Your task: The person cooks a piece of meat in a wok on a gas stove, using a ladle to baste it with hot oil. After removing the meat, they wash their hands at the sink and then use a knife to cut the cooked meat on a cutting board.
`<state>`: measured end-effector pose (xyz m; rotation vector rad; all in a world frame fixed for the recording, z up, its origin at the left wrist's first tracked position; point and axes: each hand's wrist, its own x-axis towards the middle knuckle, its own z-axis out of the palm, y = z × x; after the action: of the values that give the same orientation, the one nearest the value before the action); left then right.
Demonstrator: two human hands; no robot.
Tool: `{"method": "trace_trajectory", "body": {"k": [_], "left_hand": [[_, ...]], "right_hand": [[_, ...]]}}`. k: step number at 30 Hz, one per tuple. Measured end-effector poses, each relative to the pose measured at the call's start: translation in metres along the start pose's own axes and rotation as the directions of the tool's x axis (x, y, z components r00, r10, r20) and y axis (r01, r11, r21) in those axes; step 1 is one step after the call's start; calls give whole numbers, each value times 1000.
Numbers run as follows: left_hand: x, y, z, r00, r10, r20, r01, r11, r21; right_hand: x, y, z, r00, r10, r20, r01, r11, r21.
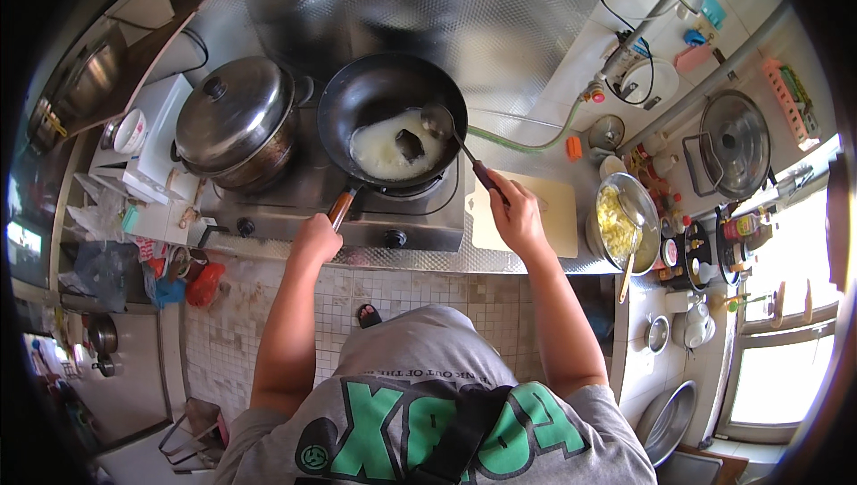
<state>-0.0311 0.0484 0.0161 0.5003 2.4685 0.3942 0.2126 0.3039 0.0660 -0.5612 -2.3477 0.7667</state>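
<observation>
My left hand [317, 238] is closed around the wooden handle [341, 208] of a dark wok [351, 93] on the gas stove. In my right hand [516, 212] is the dark handle of a metal ladle [438, 121], its bowl inside the wok over the right part of the contents. A pale, whitish layer [375, 148] covers part of the wok's bottom, with a dark bare-looking patch in it. Right of the stove, a cream cutting board [559, 217] lies partly behind my right hand. Farther right, a metal bowl [648, 258] holds yellow and pale food pieces and a spoon.
A large lidded steel pot [231, 116] stands on the left burner. A green hose [535, 148] runs behind the cutting board to a valve. Bottles and jars [659, 167] crowd the right side. The stove's front edge has knobs [395, 238].
</observation>
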Motion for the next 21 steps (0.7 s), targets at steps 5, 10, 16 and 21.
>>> {"method": "trace_trajectory", "body": {"k": [5, 10, 16, 21], "left_hand": [[-3, 1, -1, 1000, 9, 4, -9, 1000, 24], [-5, 2, -3, 1000, 0, 10, 0, 1000, 19], [-7, 3, -4, 1000, 2, 2, -2, 1000, 21], [-4, 2, -3, 1000, 8, 6, -8, 1000, -5]], "right_hand": [[16, -2, 20, 996, -84, -40, 85, 996, 35], [21, -8, 15, 992, 124, 31, -127, 986, 106], [24, 0, 21, 997, 65, -32, -62, 994, 91], [26, 18, 23, 976, 216, 2, -211, 956, 204]]}}
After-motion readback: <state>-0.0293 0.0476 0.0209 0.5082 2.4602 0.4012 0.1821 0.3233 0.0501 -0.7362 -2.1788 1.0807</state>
